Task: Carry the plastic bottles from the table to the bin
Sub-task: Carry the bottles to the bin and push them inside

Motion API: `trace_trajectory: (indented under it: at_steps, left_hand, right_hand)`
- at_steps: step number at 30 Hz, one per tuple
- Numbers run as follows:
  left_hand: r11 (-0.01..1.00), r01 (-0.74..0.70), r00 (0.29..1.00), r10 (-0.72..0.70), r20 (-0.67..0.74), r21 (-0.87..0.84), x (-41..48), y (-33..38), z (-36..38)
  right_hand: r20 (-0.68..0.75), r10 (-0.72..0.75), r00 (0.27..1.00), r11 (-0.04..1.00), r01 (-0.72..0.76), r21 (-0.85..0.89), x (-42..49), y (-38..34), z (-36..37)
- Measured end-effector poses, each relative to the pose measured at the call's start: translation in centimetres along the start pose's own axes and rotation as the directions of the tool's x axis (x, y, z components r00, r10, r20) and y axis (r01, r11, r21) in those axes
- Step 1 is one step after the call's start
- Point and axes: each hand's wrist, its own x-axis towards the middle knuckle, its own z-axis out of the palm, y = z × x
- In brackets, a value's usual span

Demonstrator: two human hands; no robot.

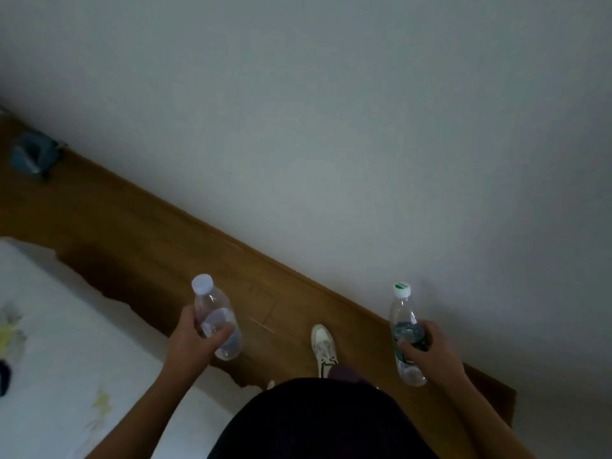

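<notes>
My left hand [193, 337] is wrapped around a clear plastic bottle [215, 313] with a white cap, held upright and tilted slightly left. My right hand [430, 351] grips a second clear plastic bottle [402, 313] with a white and green cap and a dark label, also roughly upright. Both bottles are carried above the wooden floor, in front of my body. No table is in view. A blue-grey container [33, 157], possibly the bin, stands at the far left by the wall; it is blurred.
A white wall [364, 127] fills the upper right, meeting the wooden floor [139, 233] along a diagonal. A bed with a pale floral cover [49, 326] lies at the lower left. My white shoe [324, 346] is on the floor between the hands.
</notes>
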Motion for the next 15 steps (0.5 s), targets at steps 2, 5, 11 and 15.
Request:
trace_trajectory:
  at_steps: [2, 5, 11, 15]
  left_hand:
    - [0.998, 0.058, 0.997, -0.058, -0.054, 0.007, 1.0, 0.2, -0.8]
    - [0.984, 0.175, 0.965, -0.169, -0.201, 0.015, 1.3, 0.2, -1.9]
    - [0.902, 0.361, 0.761, -0.432, -0.483, -0.238, -1.0, -4.1, -4.4]
    - [0.782, 0.420, 0.591, -0.621, -0.515, -0.461, -2.2, -7.0, -6.3]
  right_hand:
    - [0.062, -0.050, 0.997, 0.999, 0.049, 0.019, 4.4, -3.7, -0.2]
    - [0.181, -0.172, 0.968, 0.985, 0.174, 0.009, 10.1, -10.5, 0.9]
    - [0.481, -0.371, 0.794, 0.902, 0.432, -0.018, 17.3, -25.9, 7.4]
    - [0.607, -0.456, 0.652, 0.820, 0.572, 0.002, 19.2, -35.4, 13.4]
